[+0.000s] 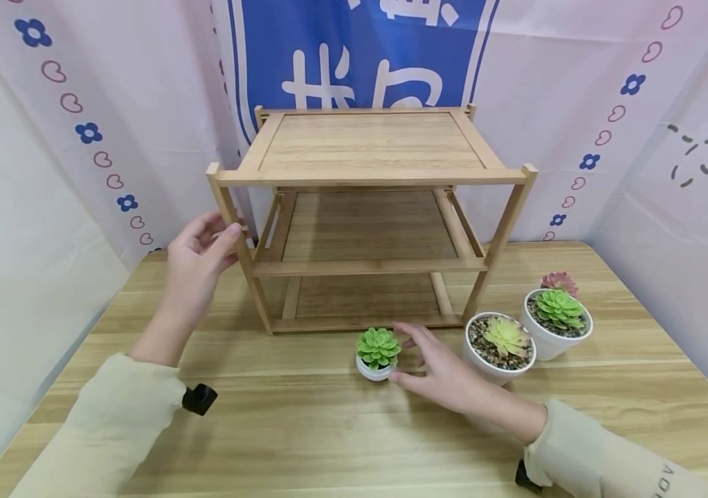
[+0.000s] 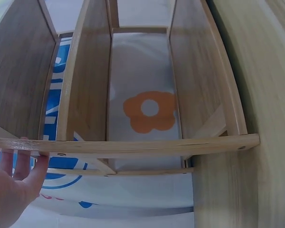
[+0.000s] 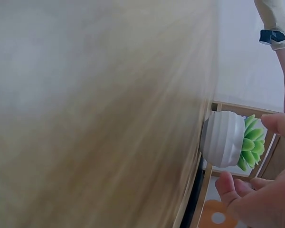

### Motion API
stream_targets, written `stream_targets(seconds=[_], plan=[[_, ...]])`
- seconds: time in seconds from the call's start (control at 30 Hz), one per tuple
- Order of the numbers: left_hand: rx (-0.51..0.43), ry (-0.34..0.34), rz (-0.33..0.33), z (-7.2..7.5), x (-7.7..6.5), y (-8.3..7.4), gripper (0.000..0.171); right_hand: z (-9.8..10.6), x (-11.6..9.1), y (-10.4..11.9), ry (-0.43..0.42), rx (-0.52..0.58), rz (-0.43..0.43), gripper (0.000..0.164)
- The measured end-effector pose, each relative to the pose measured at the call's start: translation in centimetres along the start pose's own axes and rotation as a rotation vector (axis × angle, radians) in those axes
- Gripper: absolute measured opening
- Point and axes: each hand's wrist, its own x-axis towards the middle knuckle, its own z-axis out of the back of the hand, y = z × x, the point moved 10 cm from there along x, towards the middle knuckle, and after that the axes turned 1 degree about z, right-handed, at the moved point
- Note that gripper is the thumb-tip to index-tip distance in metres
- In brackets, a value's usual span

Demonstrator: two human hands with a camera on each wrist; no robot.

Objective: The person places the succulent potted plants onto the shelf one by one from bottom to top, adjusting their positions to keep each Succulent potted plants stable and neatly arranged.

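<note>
A three-tier wooden shelf (image 1: 366, 176) stands at the back of the table. My left hand (image 1: 199, 252) holds its front left post, thumb on the front; in the left wrist view that hand (image 2: 12, 185) has its fingertips at the post. A small green succulent in a ribbed white pot (image 1: 377, 354) stands before the lowest tier. My right hand (image 1: 437, 370) is just right of it, thumb and fingers spread apart. In the right wrist view, the ribbed white pot (image 3: 223, 138) shows beyond the parted fingers of the right hand (image 3: 263, 194), not gripped.
To the right of the shelf stand potted succulents: a yellow-green one (image 1: 508, 337) near my right forearm, a green one (image 1: 556, 309) behind it, and a pink one (image 1: 559, 282) farthest back. A printed cloth (image 1: 540, 62) hangs behind the wood-grain table (image 1: 304, 429).
</note>
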Motion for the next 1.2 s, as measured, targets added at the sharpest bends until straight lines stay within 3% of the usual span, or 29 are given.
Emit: stream_targets(seconds=[0.3,0.43,0.8,1.07,1.2], plan=[[-0.013,-0.014,0.017,-0.2,0.5,0.1,0.023,0.0,0.3,-0.6,0.006,0.097,-0.023,0.080],[-0.032,-0.010,0.024,-0.2,0.5,0.1,0.021,-0.3,0.5,-0.8,0.020,0.112,-0.037,0.079],[0.030,0.007,0.043,-0.3,0.4,0.2,0.024,-1.4,1.0,-1.6,0.045,0.115,-0.101,0.085],[-0.086,-0.005,0.020,-0.4,0.5,0.1,0.017,-1.8,1.5,-1.8,0.046,0.118,-0.082,0.083],[-0.092,0.001,0.018,-0.5,0.5,0.0,0.019,-1.8,1.8,-1.7,0.041,0.138,-0.079,0.082]])
